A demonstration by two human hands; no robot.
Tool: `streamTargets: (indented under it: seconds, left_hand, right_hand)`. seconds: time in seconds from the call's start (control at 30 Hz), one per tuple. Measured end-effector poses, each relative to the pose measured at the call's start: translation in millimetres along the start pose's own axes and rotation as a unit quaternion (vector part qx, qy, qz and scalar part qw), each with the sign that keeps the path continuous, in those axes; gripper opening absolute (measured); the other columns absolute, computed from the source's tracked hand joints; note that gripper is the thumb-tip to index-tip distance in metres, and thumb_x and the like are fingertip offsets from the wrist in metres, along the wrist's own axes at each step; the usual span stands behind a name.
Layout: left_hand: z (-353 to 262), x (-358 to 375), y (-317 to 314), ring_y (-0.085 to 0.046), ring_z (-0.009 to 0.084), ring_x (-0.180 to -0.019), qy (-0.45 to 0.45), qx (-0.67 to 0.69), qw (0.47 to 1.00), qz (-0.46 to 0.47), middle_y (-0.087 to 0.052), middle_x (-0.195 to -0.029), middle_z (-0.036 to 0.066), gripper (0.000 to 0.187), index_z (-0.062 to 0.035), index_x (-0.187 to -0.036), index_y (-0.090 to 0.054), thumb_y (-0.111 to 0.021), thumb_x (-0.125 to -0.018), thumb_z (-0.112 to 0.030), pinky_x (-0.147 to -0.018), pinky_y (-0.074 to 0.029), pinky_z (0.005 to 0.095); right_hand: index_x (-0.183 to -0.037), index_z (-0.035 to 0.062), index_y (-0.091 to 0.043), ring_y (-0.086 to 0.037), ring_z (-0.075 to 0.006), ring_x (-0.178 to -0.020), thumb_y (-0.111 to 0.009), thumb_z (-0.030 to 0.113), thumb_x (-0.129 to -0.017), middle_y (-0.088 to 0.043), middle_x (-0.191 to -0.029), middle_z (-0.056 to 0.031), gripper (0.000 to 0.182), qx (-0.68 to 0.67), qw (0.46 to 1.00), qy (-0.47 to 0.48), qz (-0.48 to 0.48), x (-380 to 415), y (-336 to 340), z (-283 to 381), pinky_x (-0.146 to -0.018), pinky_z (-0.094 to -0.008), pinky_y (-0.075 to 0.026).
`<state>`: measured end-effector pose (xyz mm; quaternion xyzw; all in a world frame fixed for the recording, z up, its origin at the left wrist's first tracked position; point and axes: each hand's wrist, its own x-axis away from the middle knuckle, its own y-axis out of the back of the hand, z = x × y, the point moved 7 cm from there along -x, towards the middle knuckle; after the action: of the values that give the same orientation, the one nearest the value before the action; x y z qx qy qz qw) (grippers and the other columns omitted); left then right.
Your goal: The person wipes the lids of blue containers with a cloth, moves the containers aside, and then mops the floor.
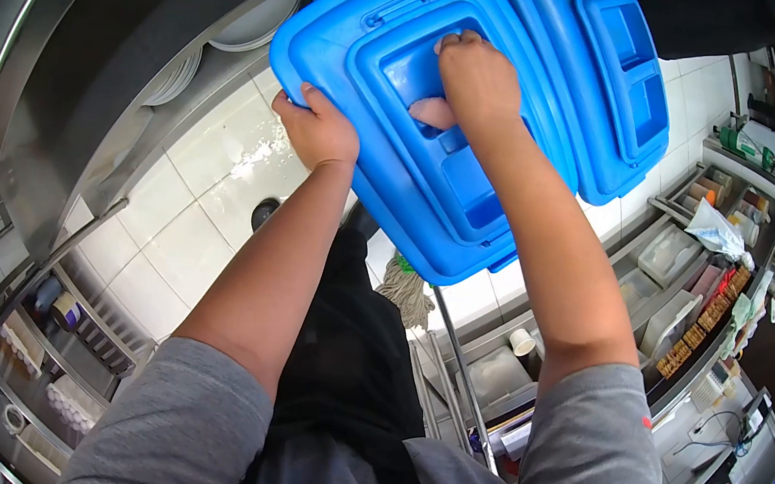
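Note:
A large blue plastic lid (327, 68) with a recessed middle and clip handles is tilted in front of me. My left hand (319, 130) grips its left edge, the thumb on top and the other fingers mostly hidden. Closed in a fist, my right hand (477, 82) presses into the lid's upper recess. A pale pink, soft-looking piece, like a cloth (432, 112), sticks out below that fist. Beside the lid on the right is a second blue lid (553, 29) of the same shape. Whatever is under both lids is hidden.
White plates (174, 77) stand on a steel shelf at the left. The tiled floor (151, 255) has a wet patch. A mop head (406, 293) lies near my legs. Along the right runs a counter with containers (668, 254) and a white cup (521, 341).

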<state>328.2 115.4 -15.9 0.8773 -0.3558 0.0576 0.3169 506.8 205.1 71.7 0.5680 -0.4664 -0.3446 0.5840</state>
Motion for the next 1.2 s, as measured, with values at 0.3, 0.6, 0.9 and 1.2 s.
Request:
streamTargets:
  seconds: [0.3,0.6,0.9,1.2]
  left_hand:
    - [4,2,1,-0.058,0.0424,-0.103,-0.004,-0.008,1.000,0.007,-0.055,-0.118,0.027,0.049,0.0027,-0.126,-0.040,-0.037,-0.095,-0.036,-0.088,-0.045,0.0481]
    - [2,3,1,-0.057,0.0420,-0.103,-0.009,-0.010,1.000,0.005,-0.055,-0.118,0.027,0.049,0.0033,-0.125,-0.040,-0.036,-0.096,-0.036,-0.089,-0.045,0.0472]
    - [3,4,0,-0.057,0.0412,-0.105,-0.007,-0.024,1.000,0.003,-0.055,-0.118,0.027,0.049,0.0036,-0.125,-0.040,-0.035,-0.097,-0.036,-0.090,-0.044,0.0464]
    - [5,5,1,-0.056,0.0407,-0.107,-0.010,-0.023,1.000,0.005,-0.054,-0.119,0.027,0.049,0.0037,-0.124,-0.041,-0.034,-0.097,-0.037,-0.091,-0.043,0.0458]
  right_hand:
    - [-0.090,0.0053,-0.072,-0.069,-0.0344,-0.087,-0.070,0.021,-0.077,-0.070,-0.095,-0.0185,0.020,-0.114,0.971,-0.009,0.208,17,-29,25,-0.084,-0.0499,-0.051]
    - [-0.081,0.0000,-0.068,-0.065,-0.0217,-0.066,-0.073,0.015,-0.076,-0.069,-0.075,-0.0153,0.016,-0.528,0.786,-0.311,-0.078,22,-22,23,-0.063,-0.0315,-0.053]
    - [-0.087,-0.0019,-0.060,-0.064,-0.0193,-0.063,-0.064,0.007,-0.083,-0.067,-0.077,-0.0142,0.011,-0.623,0.651,-0.317,-0.296,59,14,-53,-0.058,-0.0308,-0.052]
    - [-0.113,-0.0092,-0.046,-0.065,-0.0422,-0.084,-0.060,0.006,-0.080,-0.066,-0.084,-0.0267,0.039,-0.463,0.803,-0.305,-0.221,22,-14,11,-0.076,-0.0479,-0.051]
